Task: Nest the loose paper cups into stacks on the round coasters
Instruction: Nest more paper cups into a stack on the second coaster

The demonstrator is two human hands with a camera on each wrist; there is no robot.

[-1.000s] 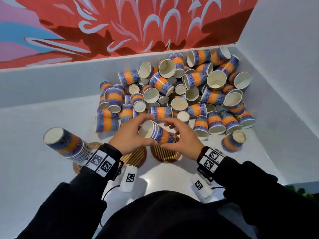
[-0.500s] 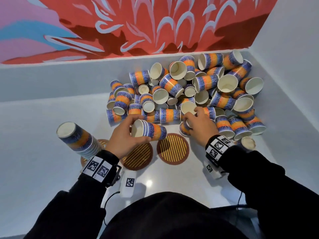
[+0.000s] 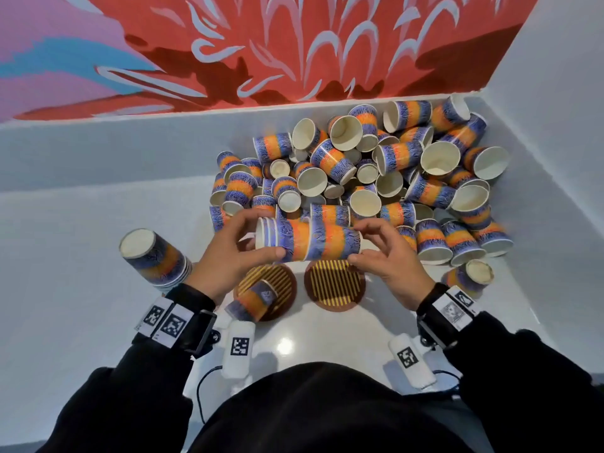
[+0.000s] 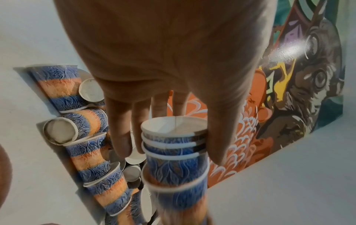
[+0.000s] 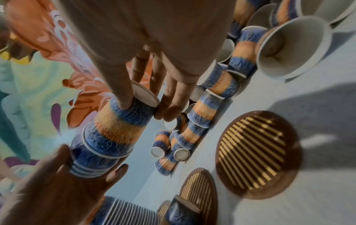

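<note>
Paper cup (image 3: 333, 244) (blurred) hides behind right hand (image 3: 389, 266) fingertips.

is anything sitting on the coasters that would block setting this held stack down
Yes for one. A lone cup lies on its side across the left coaster. The right coaster, under the held stack, shows nothing on it.

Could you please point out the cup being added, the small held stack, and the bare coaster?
added cup (image 3: 333, 243), head view, its orange band.
held stack (image 3: 277, 238), head view, its side wall.
bare coaster (image 3: 335, 286), head view, its striped top.
</note>
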